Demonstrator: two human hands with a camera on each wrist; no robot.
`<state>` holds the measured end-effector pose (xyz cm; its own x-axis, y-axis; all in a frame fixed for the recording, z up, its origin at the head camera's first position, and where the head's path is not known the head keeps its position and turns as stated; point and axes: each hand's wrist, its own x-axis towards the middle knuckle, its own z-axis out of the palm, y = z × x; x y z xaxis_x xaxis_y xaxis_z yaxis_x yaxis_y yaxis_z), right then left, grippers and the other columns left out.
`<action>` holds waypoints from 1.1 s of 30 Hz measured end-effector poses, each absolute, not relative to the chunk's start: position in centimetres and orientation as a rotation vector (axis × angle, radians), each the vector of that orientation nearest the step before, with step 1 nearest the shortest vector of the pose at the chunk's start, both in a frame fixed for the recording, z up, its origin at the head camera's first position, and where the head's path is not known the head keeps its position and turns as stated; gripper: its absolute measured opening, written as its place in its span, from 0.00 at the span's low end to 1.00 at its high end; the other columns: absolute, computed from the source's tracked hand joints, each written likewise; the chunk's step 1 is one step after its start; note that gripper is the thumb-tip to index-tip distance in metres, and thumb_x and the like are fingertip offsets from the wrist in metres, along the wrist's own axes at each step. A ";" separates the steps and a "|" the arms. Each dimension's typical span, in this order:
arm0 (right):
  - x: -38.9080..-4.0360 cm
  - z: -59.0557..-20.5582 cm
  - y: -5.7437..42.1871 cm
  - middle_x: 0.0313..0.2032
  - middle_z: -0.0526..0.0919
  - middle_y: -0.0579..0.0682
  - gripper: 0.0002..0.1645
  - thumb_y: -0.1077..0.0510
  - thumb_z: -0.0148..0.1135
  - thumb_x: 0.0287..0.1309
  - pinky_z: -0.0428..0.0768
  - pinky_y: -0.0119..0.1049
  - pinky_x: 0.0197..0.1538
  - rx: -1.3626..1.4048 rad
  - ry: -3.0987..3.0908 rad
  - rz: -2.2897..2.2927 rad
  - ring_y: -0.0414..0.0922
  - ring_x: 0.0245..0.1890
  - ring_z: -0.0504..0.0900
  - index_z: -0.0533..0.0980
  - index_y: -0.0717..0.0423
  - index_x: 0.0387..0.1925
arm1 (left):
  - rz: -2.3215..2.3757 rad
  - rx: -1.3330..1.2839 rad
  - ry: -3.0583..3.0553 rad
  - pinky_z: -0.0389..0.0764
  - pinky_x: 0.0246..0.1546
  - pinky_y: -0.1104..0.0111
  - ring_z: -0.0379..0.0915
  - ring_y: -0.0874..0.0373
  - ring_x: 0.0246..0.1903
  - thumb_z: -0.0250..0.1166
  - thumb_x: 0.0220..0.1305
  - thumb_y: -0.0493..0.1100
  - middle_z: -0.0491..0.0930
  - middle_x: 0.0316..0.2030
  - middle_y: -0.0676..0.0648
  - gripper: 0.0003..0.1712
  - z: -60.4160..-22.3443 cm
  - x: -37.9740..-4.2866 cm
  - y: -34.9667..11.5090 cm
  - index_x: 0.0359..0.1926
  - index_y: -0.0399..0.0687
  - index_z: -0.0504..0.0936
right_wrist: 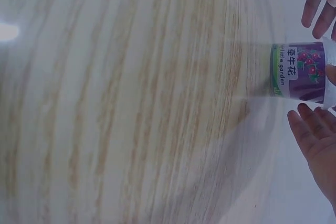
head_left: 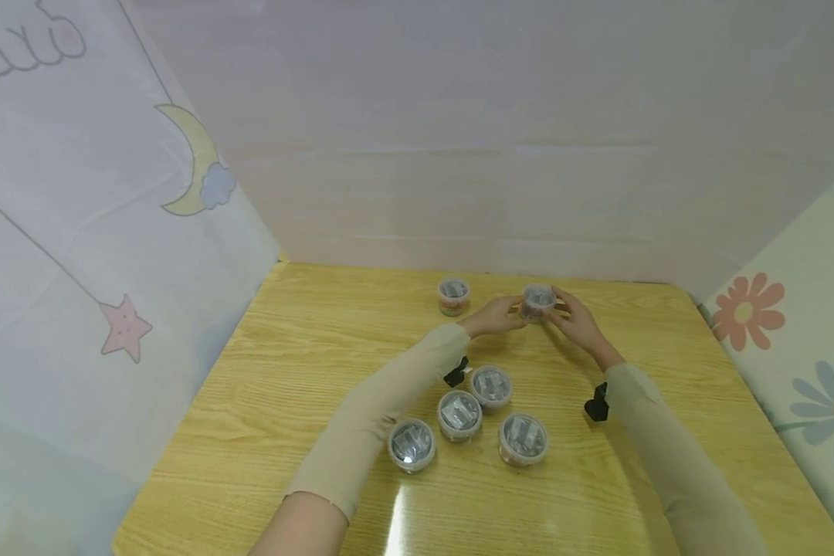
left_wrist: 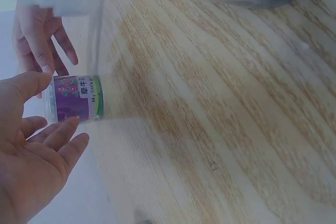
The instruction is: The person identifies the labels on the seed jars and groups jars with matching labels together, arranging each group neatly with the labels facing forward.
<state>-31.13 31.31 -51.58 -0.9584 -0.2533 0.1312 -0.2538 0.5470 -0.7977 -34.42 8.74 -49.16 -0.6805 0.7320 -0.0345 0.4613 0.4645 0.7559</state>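
A small round tub of clear plastic (head_left: 538,296), wrapped in a purple label with red berry-like prints, is held between the two hands near the far edge of the pale yellow wood-grained bench (head_left: 306,355). Its left side is gripped by the left hand (head_left: 495,316), the thumb being laid at the rim and the other fingers set against the wall. Its right side is gripped by the right hand (head_left: 577,324), whose fingers are only slightly bent. The tub is kept upright, lid uppermost; whether its base is touching the bench cannot be told. "My little garden" can be partly read on the label in the wrist views.

Just beside the left hand, a second lidded round tub with a reddish side (head_left: 453,297) is stood at the far edge. Nearer the person, four clear round tubs holding silver-grey packets (head_left: 460,415) are grouped, three of them set in a slanting row and the fourth placed a little apart to the right. Both forearms are covered by beige sleeves (head_left: 389,405), and a small black device (head_left: 597,403) is seen near the right wrist. Behind the bench, a plain pale sheet (head_left: 445,193) is hung; the left-hand sheet is printed with a yellow crescent moon (head_left: 193,158) and a pink star (head_left: 125,328).
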 end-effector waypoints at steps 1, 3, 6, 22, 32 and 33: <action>-31.1 -51.6 31.3 0.69 0.51 0.75 0.39 0.60 0.52 0.72 0.66 0.67 0.59 0.451 -2.760 1.431 0.74 0.62 0.61 0.45 0.70 0.73 | 1.061 1.005 2.363 0.68 0.62 0.72 0.62 0.46 0.66 0.57 0.72 0.41 0.53 0.73 0.39 0.36 -49.1 -34.4 8.8 0.73 0.34 0.52; -31.2 -51.5 31.4 0.69 0.50 0.75 0.40 0.60 0.52 0.72 0.66 0.67 0.59 0.450 -2.759 1.439 0.74 0.62 0.60 0.45 0.70 0.73 | 1.063 1.002 2.362 0.69 0.61 0.71 0.62 0.46 0.66 0.57 0.72 0.40 0.53 0.73 0.39 0.36 -49.0 -34.4 8.8 0.74 0.34 0.52; -31.2 -51.5 31.5 0.69 0.50 0.74 0.40 0.59 0.52 0.72 0.66 0.67 0.59 0.444 -2.770 1.438 0.74 0.62 0.60 0.44 0.69 0.74 | 1.062 1.009 2.364 0.69 0.61 0.71 0.62 0.46 0.66 0.56 0.72 0.40 0.53 0.73 0.39 0.36 -49.0 -34.4 8.9 0.74 0.34 0.52; -31.6 -51.6 31.9 0.69 0.50 0.74 0.41 0.57 0.52 0.72 0.68 0.65 0.59 0.420 -2.809 1.369 0.73 0.63 0.61 0.45 0.69 0.74 | 1.037 1.047 2.332 0.67 0.63 0.71 0.60 0.44 0.67 0.58 0.72 0.41 0.49 0.74 0.41 0.39 -49.5 -35.0 9.1 0.75 0.37 0.48; -31.6 -51.8 31.7 0.69 0.50 0.74 0.40 0.58 0.52 0.73 0.66 0.66 0.60 0.434 -2.804 1.410 0.74 0.63 0.60 0.44 0.70 0.73 | 1.051 1.026 2.303 0.65 0.65 0.67 0.56 0.43 0.69 0.57 0.73 0.43 0.47 0.75 0.41 0.41 -49.8 -35.0 8.7 0.76 0.37 0.45; -31.6 -51.8 31.7 0.69 0.50 0.74 0.40 0.58 0.52 0.73 0.66 0.66 0.60 0.435 -2.801 1.407 0.73 0.63 0.61 0.44 0.69 0.74 | 1.053 1.027 2.300 0.65 0.65 0.66 0.56 0.43 0.69 0.57 0.73 0.43 0.47 0.75 0.41 0.41 -49.8 -34.9 8.6 0.76 0.37 0.45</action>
